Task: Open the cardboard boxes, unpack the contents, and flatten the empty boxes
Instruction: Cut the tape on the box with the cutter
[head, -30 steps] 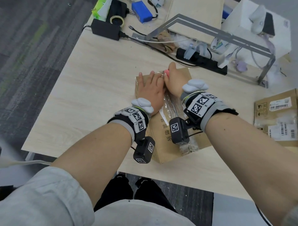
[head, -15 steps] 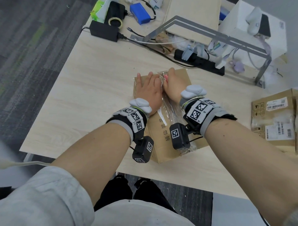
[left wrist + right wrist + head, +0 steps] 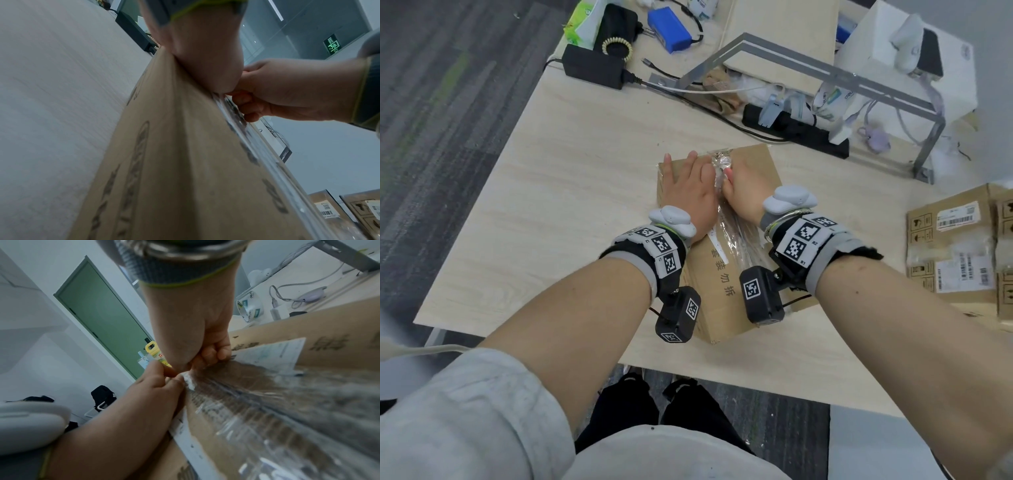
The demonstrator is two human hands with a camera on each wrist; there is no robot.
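A brown cardboard box [image 3: 724, 308] with printed characters lies on the pale wooden table [image 3: 571, 192], sealed along its top seam with clear tape [image 3: 736, 240]. My left hand [image 3: 686, 193] lies flat on the box top left of the seam, fingers straight, pressing down. My right hand [image 3: 739, 193] is beside it, fingers curled, pinching the crumpled loose end of the tape [image 3: 720, 166] near the far edge. The left wrist view shows the right hand [image 3: 287, 91] curled on the tape strip [image 3: 257, 146]. In the right wrist view the right hand [image 3: 195, 340] holds the tape [image 3: 246, 386] above the box [image 3: 339, 331].
Two more sealed cardboard boxes [image 3: 959, 246] sit at the table's right edge. Along the far side are a black power strip [image 3: 794, 132], a grey metal frame [image 3: 825, 73], a white box [image 3: 887, 61], a black power adapter [image 3: 592, 70] and cables.
My right hand has drawn back a little toward me along the seam, and the crumpled tape end now stands up off the far edge. The left hand stays pressed flat.
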